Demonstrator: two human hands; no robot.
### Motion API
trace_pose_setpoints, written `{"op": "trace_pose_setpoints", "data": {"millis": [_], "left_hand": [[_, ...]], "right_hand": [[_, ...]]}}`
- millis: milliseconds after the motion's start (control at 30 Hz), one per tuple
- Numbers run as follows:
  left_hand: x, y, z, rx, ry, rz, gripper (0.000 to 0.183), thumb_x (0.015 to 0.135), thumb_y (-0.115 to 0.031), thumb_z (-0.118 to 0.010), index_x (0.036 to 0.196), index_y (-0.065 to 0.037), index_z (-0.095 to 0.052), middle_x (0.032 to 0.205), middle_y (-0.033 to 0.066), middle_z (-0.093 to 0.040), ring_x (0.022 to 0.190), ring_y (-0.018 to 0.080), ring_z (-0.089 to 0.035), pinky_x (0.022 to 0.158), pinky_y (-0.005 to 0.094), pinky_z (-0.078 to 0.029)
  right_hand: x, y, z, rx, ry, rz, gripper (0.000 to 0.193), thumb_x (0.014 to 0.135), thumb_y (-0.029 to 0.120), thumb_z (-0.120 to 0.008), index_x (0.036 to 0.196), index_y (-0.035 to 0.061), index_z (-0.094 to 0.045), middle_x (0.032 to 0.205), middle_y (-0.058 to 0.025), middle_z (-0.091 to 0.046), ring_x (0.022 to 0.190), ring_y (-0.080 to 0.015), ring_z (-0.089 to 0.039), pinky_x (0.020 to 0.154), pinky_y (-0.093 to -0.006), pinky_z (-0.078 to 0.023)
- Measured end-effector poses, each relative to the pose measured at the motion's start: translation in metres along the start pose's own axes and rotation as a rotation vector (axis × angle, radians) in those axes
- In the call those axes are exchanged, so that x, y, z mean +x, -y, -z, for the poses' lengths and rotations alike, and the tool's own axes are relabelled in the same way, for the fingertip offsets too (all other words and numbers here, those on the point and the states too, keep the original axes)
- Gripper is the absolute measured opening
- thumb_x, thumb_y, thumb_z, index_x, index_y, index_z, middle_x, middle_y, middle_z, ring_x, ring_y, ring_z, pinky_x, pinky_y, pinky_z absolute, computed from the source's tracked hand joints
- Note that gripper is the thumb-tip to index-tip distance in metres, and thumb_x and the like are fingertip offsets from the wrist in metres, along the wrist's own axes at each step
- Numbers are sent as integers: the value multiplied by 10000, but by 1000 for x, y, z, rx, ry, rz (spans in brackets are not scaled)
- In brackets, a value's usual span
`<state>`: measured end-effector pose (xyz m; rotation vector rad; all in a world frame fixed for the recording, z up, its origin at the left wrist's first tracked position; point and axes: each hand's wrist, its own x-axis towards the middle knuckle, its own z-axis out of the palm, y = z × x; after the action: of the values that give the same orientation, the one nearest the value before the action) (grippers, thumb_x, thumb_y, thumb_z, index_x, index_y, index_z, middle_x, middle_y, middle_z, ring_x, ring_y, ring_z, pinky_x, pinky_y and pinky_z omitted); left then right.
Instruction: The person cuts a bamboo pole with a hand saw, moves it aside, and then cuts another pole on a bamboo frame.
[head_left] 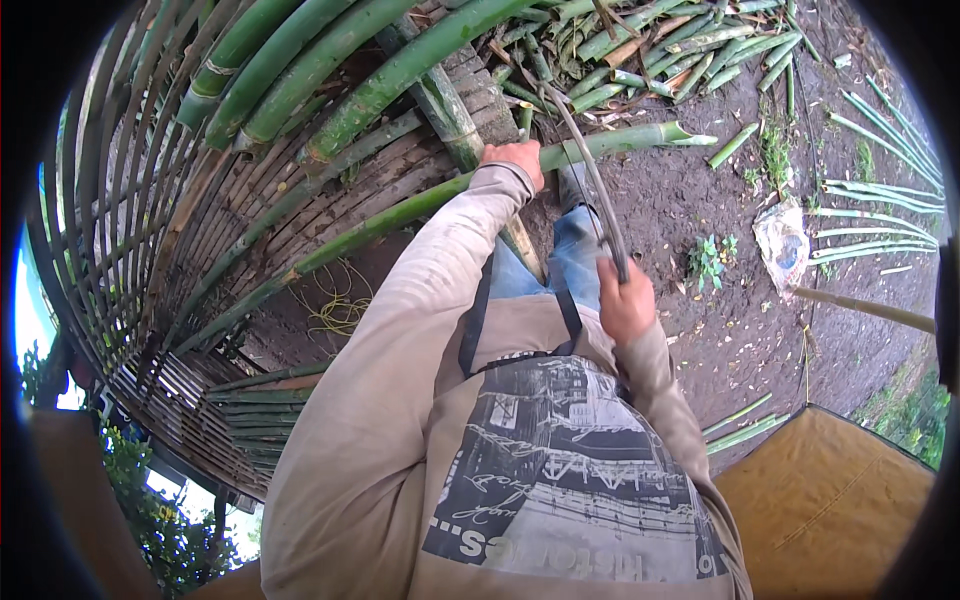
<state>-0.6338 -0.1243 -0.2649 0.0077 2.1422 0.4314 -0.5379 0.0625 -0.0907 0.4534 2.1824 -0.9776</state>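
A long green bamboo pole (395, 215) runs from the lower left across in front of me, its cut end pointing right. My left hand (515, 163) is closed around it, knuckles up, where it crosses an upright-leaning bamboo post (450, 125). My right hand (628, 302) grips the near end of a bow saw (592, 172) with a curved dark frame. The saw lies across the pole a short way right of my left hand, its thin blade at the bamboo. Whether the blade has cut into the pole cannot be made out.
Thick green bamboo poles (330, 75) jut in from the upper left, beside a curving rack of slats (100, 200). Cut bamboo pieces (690, 45) are heaped at the far side. Split lengths (880, 195) lie to the right. An orange-brown tarp (840, 500) hangs at lower right.
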Motion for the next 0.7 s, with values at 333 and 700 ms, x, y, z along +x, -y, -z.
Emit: {"op": "trace_pose_setpoints", "data": {"millis": [333, 700], "left_hand": [[7, -13, 13, -4, 46, -49, 311, 775, -283, -618, 1051, -140, -622, 1063, 162, -666, 1032, 349, -623, 919, 443, -477], [13, -7, 10, -29, 125, 9, 358, 770, -267, -618, 1094, -114, -619, 1134, 159, -642, 1066, 348, -606, 928, 433, -481]], "right_hand": [[107, 12, -32, -75, -162, 142, 334, 939, 364, -541, 916, 41, -622, 784, -247, -610, 757, -451, -586, 644, -465, -460], [23, 2, -4, -20, -99, 80, 306, 931, 315, -572, 869, 17, -604, 714, -245, -579, 706, -460, -563, 566, -455, -442]]}}
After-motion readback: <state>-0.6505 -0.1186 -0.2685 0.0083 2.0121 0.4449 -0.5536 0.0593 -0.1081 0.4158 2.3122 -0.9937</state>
